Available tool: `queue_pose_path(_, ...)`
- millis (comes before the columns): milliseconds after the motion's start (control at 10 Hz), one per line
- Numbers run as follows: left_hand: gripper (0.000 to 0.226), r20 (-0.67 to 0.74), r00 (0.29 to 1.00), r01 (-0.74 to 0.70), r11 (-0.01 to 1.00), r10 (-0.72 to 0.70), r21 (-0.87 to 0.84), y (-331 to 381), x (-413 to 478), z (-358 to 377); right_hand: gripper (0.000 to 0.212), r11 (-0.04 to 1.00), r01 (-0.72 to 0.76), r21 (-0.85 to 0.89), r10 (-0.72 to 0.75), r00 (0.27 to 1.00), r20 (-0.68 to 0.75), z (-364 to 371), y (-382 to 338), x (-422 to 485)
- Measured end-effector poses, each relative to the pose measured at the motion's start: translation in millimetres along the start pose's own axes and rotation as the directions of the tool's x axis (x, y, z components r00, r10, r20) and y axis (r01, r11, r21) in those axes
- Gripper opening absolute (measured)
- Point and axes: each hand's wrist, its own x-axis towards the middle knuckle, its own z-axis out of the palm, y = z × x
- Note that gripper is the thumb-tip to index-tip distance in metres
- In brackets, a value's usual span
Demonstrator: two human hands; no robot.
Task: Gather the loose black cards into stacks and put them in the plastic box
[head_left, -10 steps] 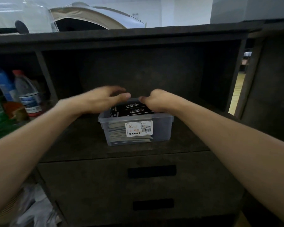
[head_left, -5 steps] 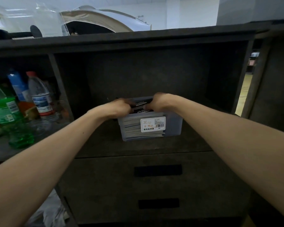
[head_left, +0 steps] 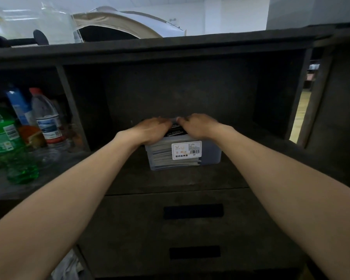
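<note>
- Your left hand curls its fingers over the left end of the black cards, holding them.
- Your right hand grips their right end the same way.
- The cards sit at the top of the plastic box.
- The box stands on the dark shelf, with bottles in the compartment to its left.

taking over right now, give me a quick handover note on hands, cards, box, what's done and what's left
Left hand: lies on the box's left top edge, over the cards; grip hidden.
Right hand: on the cards from the right, fingers curled down; grip hidden.
Box: on the middle shelf, above the drawers.
Done: card stacks show through the box's wall, black cards on top; no loose cards show outside it.
Left: probably settle the top stack level, then take both hands out.
</note>
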Motion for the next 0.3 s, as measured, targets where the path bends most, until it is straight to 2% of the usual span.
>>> queue_pose_path(100,0.038,-0.204,0.977,0.037,0.989,-0.067,-0.146,-2,-3,3,0.050,0.997,0.023,0.074,0.001,0.951,-0.309,7,3,-6)
queue_pose_path(200,0.037,-0.539,0.843,-0.066,0.992,-0.001,-0.105,3,-18,6,0.041,0.976,0.217,0.035,-0.149,0.772,-0.618,12,0,-18)
queue_pose_path(300,0.037,-0.679,0.714,-0.185,0.981,0.173,0.055,7,-35,14,0.029,0.913,0.397,0.094,-0.189,0.616,-0.765,8,0,-37)
